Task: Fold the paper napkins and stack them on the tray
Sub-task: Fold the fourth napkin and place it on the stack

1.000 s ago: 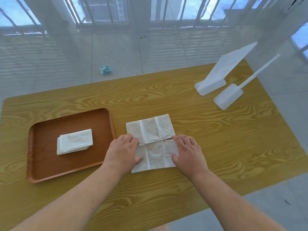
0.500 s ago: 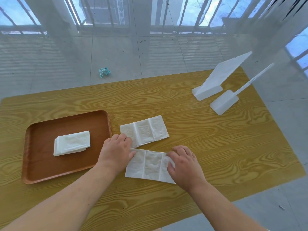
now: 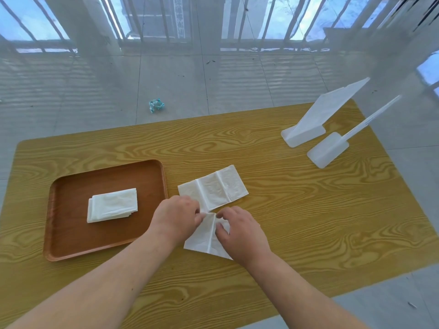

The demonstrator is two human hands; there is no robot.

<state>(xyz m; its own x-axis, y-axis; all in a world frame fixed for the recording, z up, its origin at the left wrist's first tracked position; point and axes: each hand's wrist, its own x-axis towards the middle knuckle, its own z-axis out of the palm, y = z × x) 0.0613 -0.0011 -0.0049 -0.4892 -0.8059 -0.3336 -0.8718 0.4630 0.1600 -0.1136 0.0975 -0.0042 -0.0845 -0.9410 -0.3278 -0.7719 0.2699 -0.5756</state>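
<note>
Both hands are working one white paper napkin (image 3: 204, 238) lying on the yellow wood-grain tabletop (image 3: 308, 222), just right of the brown rounded-corner wooden tray (image 3: 71, 233). Left hand (image 3: 177, 216) is curling its fingers closed on the napkin's upper left edge, pinching the paper near the centre crease. Right hand (image 3: 240, 230) is sitting on the right half, fingers bent and gripping the paper at the top near the same crease; the two hands are nearly touching there. The napkin's lower left corner is lying flat and exposed, the right part is hidden under the right hand. A second white napkin, unfolded into a creased strip (image 3: 213, 187), is lying flat just beyond the hands, slightly angled, near the tray's right rim but apart from it. A stack of folded white napkins (image 3: 112, 205) is sitting inside the tray, roughly centred. Two white plastic stands (image 3: 316, 138) are sitting at the far right of the table, well apart from the work. A crumpled teal wrapper (image 3: 156, 105) is lying on the tiled floor beyond the table.
</note>
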